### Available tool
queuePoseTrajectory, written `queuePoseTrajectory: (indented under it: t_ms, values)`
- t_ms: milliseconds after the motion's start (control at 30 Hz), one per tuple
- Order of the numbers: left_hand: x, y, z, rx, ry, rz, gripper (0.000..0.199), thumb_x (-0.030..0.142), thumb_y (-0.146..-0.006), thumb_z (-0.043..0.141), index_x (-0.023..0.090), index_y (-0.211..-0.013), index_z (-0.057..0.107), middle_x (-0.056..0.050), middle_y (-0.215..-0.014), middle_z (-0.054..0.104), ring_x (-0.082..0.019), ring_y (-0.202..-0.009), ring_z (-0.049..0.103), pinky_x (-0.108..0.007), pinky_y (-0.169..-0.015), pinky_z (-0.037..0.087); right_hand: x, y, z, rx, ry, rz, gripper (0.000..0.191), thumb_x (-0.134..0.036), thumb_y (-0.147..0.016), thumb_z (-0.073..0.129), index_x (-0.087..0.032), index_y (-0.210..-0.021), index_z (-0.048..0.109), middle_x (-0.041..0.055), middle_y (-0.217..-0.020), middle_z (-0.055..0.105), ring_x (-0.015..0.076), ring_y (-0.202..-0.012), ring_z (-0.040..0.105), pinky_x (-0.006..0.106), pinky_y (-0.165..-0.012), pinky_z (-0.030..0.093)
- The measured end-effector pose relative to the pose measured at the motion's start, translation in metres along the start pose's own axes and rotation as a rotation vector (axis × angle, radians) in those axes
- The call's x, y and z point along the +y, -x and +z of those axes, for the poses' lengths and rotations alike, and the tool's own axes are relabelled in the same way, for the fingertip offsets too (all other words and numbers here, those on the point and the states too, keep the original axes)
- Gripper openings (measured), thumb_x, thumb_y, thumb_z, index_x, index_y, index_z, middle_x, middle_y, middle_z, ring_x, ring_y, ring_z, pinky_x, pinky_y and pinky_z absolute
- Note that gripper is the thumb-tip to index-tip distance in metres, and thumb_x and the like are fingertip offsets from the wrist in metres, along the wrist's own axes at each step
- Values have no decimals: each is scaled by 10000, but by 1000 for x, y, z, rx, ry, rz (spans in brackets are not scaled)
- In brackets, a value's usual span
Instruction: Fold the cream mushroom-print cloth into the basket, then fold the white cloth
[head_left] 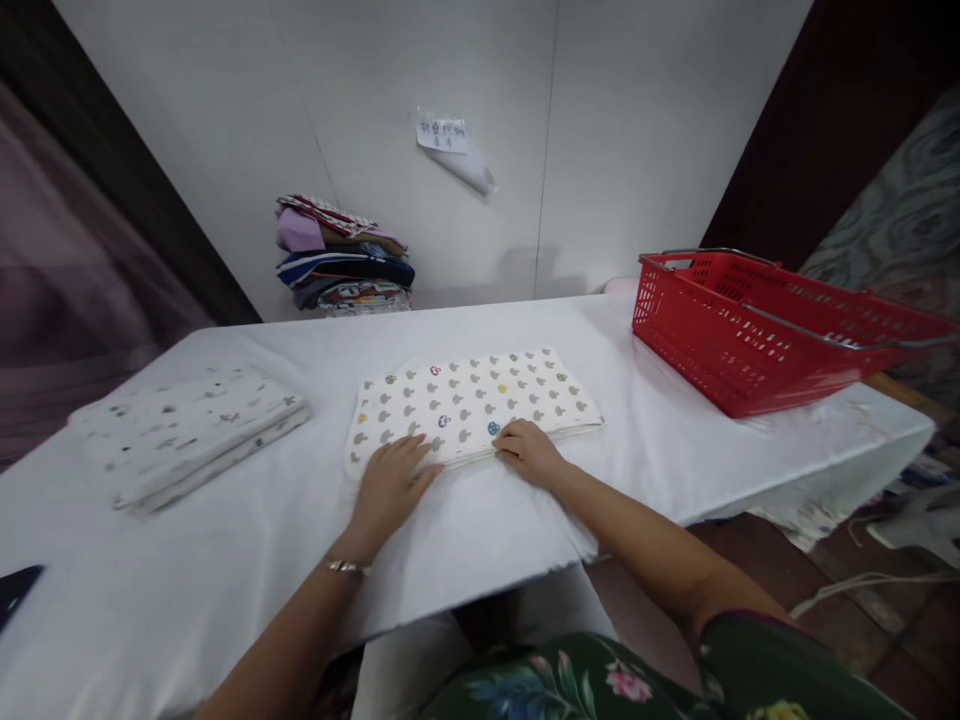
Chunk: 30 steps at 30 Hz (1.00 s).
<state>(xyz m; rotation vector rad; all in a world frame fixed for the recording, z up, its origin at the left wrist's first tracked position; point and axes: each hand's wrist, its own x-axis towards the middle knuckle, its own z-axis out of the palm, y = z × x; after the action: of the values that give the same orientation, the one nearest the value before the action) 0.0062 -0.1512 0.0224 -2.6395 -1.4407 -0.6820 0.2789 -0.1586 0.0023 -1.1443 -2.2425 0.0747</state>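
A white cloth printed with grey and coloured mushrooms (472,400) lies folded into a flat rectangle in the middle of the table. My left hand (394,487) rests on its near left part, fingers stretched out and thumb apart. At the middle of the near edge, my right hand (531,455) has its fingers curled together on the cloth, gripping the edge; its thumb is partly hidden. Farther left is another folded white cloth (199,425) with a scattered dark print, apart from both hands.
A red plastic basket (705,335) with metal handles stands at the table's right end. Behind the table's far edge rises a stack of folded fabrics (345,262) against the wall. White cloth covers the table (247,560). A dark flat object (16,592) lies at the left edge.
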Motion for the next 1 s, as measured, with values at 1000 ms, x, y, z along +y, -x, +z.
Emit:
queuePoseTrajectory:
  t_ms: [1000]
  values:
    - [21,-11,18,22,150,122,257,317,-868,457,226,-986,666,-68,-1048,643,-240,-980,543,-428,-867,439,89,43,-106,-184,117,1156,252,-396,-715,641,-146,-725,671,48,-656,632,162,-632,557,236,-532,341]
